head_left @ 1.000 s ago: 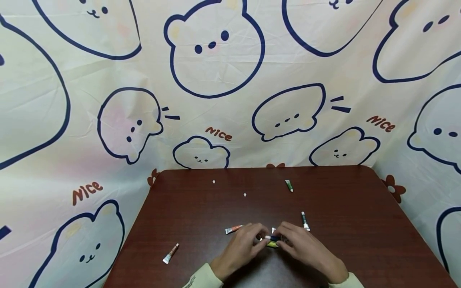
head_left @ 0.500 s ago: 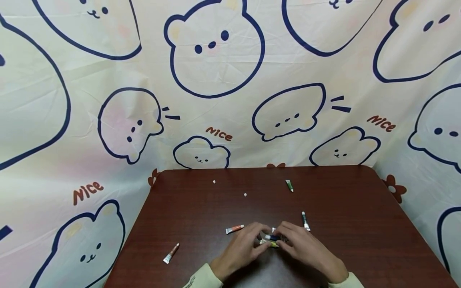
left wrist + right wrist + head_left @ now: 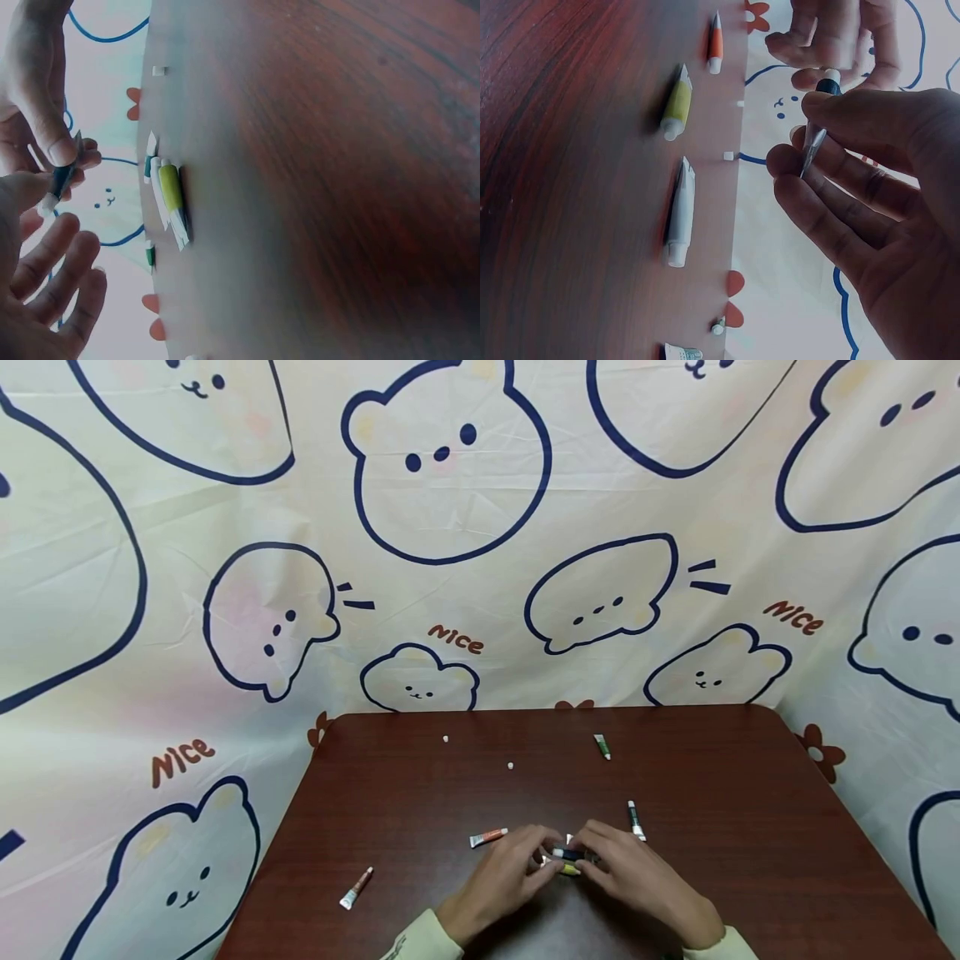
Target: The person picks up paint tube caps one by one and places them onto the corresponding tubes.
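Observation:
My right hand (image 3: 626, 864) pinches a small dark blue paint tube (image 3: 570, 855) between thumb and fingers. Its white cap (image 3: 49, 204) points toward my left hand (image 3: 510, 864), whose thumb and index finger close around that cap end. The other left fingers spread apart in the left wrist view. The tube's flat silvery end (image 3: 810, 154) sticks out past the right thumb. Below the hands a yellow-green paint tube (image 3: 678, 106) lies on the table, with a white tube (image 3: 679, 217) near it, mostly hidden by the hands in the head view.
An orange tube (image 3: 488, 837) lies left of the hands and a brown one (image 3: 356, 888) farther left. To the right are a dark green tube (image 3: 635, 820) and, farther back, a green tube (image 3: 602, 747). Two small white caps, one nearer (image 3: 511, 766), sit on the brown table (image 3: 420, 793).
Both hands stay in nearly the same place around the dark blue tube. Only slight shifts of the fingers show; the tubes on the table keep their places.

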The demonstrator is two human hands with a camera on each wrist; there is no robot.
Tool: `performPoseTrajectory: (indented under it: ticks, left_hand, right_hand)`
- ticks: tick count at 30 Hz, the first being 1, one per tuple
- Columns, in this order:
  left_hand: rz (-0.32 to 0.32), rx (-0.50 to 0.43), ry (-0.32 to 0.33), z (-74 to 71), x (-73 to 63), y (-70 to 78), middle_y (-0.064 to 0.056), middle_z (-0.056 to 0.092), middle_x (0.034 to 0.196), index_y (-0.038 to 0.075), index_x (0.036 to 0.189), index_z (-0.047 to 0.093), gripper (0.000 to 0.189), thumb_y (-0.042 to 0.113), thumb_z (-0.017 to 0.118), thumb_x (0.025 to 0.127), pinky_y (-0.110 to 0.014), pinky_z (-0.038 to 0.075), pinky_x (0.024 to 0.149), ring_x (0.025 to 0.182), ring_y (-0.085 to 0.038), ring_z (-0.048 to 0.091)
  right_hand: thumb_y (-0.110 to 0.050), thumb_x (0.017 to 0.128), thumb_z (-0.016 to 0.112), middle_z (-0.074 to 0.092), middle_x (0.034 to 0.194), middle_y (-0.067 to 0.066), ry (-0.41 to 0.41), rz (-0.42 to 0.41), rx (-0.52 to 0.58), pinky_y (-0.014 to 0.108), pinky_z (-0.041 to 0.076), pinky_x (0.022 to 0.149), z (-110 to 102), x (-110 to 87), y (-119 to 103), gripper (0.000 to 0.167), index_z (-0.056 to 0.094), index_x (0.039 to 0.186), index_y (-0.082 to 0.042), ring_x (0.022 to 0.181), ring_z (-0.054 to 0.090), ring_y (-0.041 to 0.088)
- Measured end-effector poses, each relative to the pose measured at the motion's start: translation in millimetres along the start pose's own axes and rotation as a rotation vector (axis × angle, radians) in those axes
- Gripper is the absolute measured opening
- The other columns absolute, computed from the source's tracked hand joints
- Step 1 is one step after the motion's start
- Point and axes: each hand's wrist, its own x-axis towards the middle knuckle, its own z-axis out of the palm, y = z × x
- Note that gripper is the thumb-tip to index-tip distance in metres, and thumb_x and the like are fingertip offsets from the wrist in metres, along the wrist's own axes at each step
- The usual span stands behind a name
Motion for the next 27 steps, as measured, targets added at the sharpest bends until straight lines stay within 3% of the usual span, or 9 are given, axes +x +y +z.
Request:
performPoseTrajectory:
  ticks: [3, 6, 10, 17, 24, 27]
  left_hand:
    - [-0.034, -0.011, 0.0, -0.2, -0.2, 0.0, 0.004, 0.075, 0.102, 0.014, 0.117, 0.072, 0.014, 0.02, 0.075, 0.105, -0.009, 0.052, 0.079, 0.087, -0.004, 0.069]
    - [-0.017, 0.024, 0.007, -0.8, 0.1, 0.2, 0.005, 0.074, 0.1, 0.016, 0.112, 0.072, 0.009, 0.017, 0.075, 0.104, -0.01, 0.051, 0.08, 0.088, -0.001, 0.066]
    - [0.015, 0.031, 0.004, -0.8, -0.6, -0.1, 0.003, 0.074, 0.103, 0.013, 0.114, 0.072, 0.013, 0.014, 0.077, 0.103, -0.009, 0.052, 0.079, 0.087, -0.006, 0.069]
    - [-0.015, -0.013, 0.029, 1.1, -1.9, -1.9, 0.005, 0.072, 0.098, 0.013, 0.11, 0.072, 0.007, 0.018, 0.074, 0.105, -0.007, 0.05, 0.076, 0.084, 0.002, 0.063]
    - [0.071, 0.055, 0.054, -0.4, -0.5, -2.0, 0.007, 0.074, 0.097, 0.016, 0.105, 0.073, 0.01, 0.013, 0.08, 0.099, -0.009, 0.049, 0.078, 0.085, -0.002, 0.064]
    - [0.14, 0.12, 0.075, -0.7, 0.2, -3.0, 0.008, 0.075, 0.097, 0.017, 0.103, 0.073, 0.013, 0.012, 0.083, 0.096, -0.011, 0.049, 0.078, 0.085, -0.005, 0.064]
  right_hand:
    - [-0.011, 0.098, 0.082, 0.068, 0.104, -0.009, 0.01, -0.008, -0.001, 0.022, 0.056, 0.069, 0.0, 0.2, -0.3, 0.015, 0.074, 0.109, -0.017, 0.085, 0.059, -0.007]
    - [-0.01, 0.098, 0.081, 0.069, 0.104, -0.007, 0.006, -0.009, 0.004, 0.022, 0.056, 0.069, -0.2, 0.9, -0.4, 0.015, 0.074, 0.109, -0.016, 0.084, 0.058, -0.007]
    - [-0.011, 0.098, 0.081, 0.068, 0.104, -0.007, -0.008, 0.0, 0.006, 0.021, 0.055, 0.068, 0.4, 1.5, -0.7, 0.013, 0.074, 0.108, -0.016, 0.083, 0.057, -0.007]
    - [-0.009, 0.098, 0.082, 0.069, 0.104, -0.007, 0.012, -0.032, -0.002, 0.021, 0.055, 0.068, 1.1, 0.8, 0.5, 0.015, 0.074, 0.109, -0.016, 0.083, 0.058, -0.007]
    - [-0.008, 0.098, 0.081, 0.067, 0.103, -0.007, 0.03, -0.091, -0.021, 0.018, 0.052, 0.065, 1.9, -1.3, 2.9, 0.015, 0.075, 0.11, -0.014, 0.081, 0.056, -0.007]
    - [-0.008, 0.099, 0.08, 0.067, 0.102, -0.007, 0.029, -0.105, -0.024, 0.017, 0.051, 0.064, 1.6, -1.7, 3.4, 0.014, 0.075, 0.11, -0.014, 0.079, 0.054, -0.008]
